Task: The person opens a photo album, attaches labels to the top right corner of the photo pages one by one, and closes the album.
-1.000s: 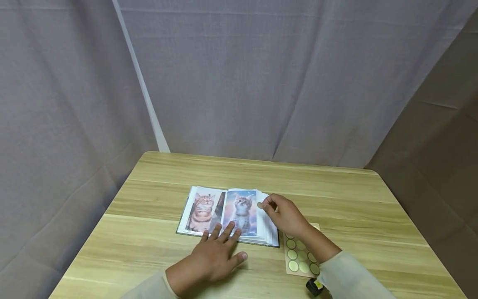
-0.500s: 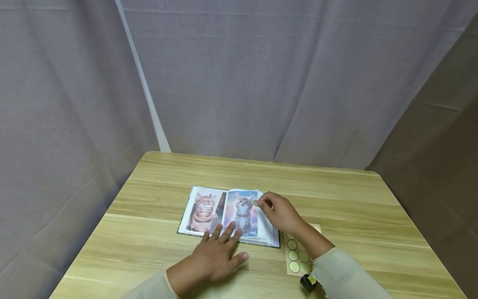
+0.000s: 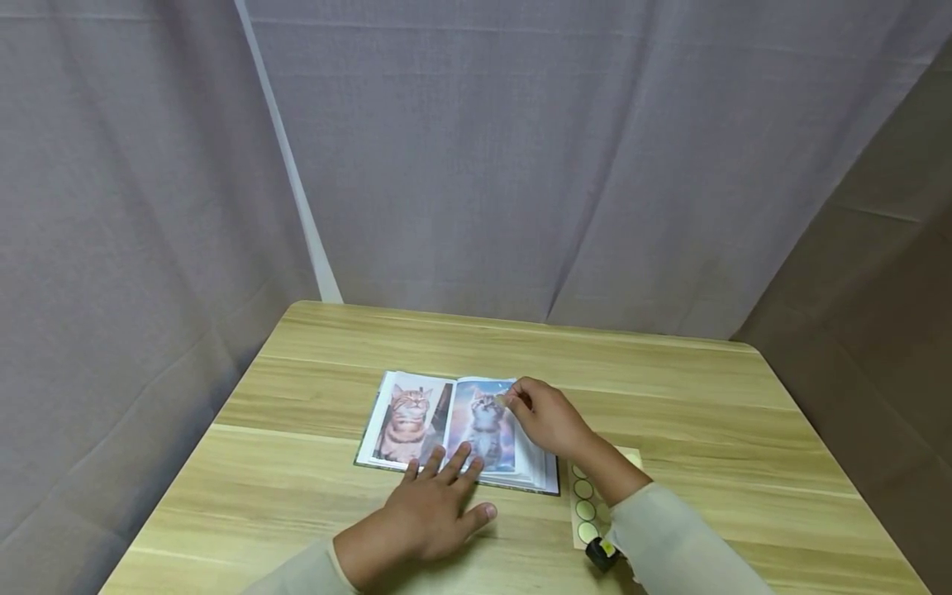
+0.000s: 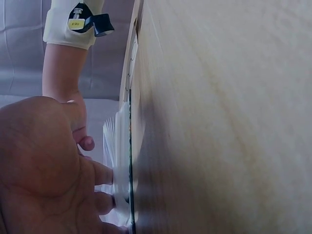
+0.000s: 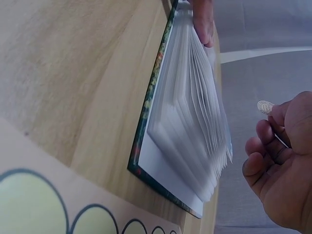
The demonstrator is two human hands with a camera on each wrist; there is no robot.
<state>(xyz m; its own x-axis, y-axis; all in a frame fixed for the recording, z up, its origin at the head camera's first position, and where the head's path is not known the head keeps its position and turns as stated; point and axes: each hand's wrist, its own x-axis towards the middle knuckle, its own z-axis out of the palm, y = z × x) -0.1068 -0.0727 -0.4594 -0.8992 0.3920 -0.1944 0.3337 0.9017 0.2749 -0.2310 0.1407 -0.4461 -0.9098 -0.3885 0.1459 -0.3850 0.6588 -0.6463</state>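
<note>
A photo album point(image 3: 549, 478) lies spread on the table, a kitten picture on each page. My left hand point(image 3: 427, 516) rests palm down across its near edge, fingers straight and spread over the bottom of the pages. Over the right-hand page, my right hand point(image 3: 550, 417) pinches a small round gold disc point(image 5: 264, 107) with a patterned face between thumb and forefinger. In the head view the disc overlaps the right side of the kitten's head. From the right wrist view it stands apart from the album's fanned sleeves point(image 5: 190, 112), the other fingers curled.
A tan sheet point(image 3: 583, 516) with rows of dark-ringed yellow circles lies right of the album, partly under my right forearm. A black camera point(image 3: 601, 554) hangs at the right cuff. Grey curtains point(image 3: 461, 165) stand behind the wooden table point(image 3: 669, 388).
My right hand has moved left with the disc, from the right page's outer edge to over the kitten picture. The left hand stays in place on the album.
</note>
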